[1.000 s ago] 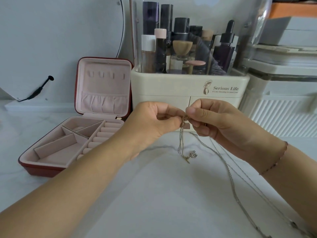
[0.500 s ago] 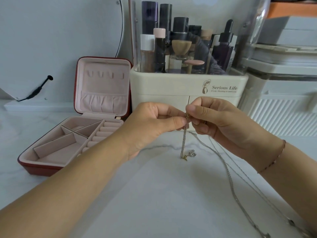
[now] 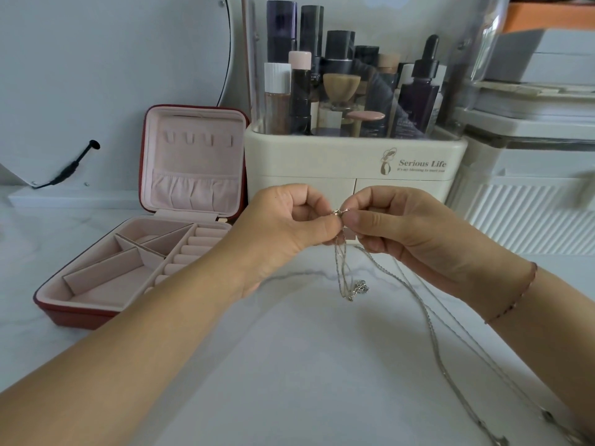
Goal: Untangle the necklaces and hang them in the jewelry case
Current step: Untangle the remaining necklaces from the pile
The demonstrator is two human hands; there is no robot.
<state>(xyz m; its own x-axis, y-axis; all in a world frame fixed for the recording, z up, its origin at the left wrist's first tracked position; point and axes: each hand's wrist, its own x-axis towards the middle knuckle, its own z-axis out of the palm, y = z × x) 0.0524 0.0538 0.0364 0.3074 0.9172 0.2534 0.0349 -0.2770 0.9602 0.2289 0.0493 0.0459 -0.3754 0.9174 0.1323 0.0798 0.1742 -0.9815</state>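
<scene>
Left hand (image 3: 283, 230) up at centre frame, in from lower left past the open jewelry case (image 3: 80, 312) at mid-left, hooks (image 3: 196, 140) in its lid bare. Thumb and forefinger pinched on a small silver clasp (image 3: 338, 213). Right hand (image 3: 409, 233) just beside, meeting the left at that same clasp and pinching it too. Short loop of chain (image 3: 341, 268) hanging below, pendant (image 3: 360, 287) at its low end, near the desk (image 3: 289, 365). Longer chains (image 3: 431, 323) trailing from under the right hand toward lower right. Looks like the untangling step, working the clasp open or free; nothing hung yet. Next: separate one necklace cleanly without tugging the others tight, then carry it left to a lid hook.
</scene>
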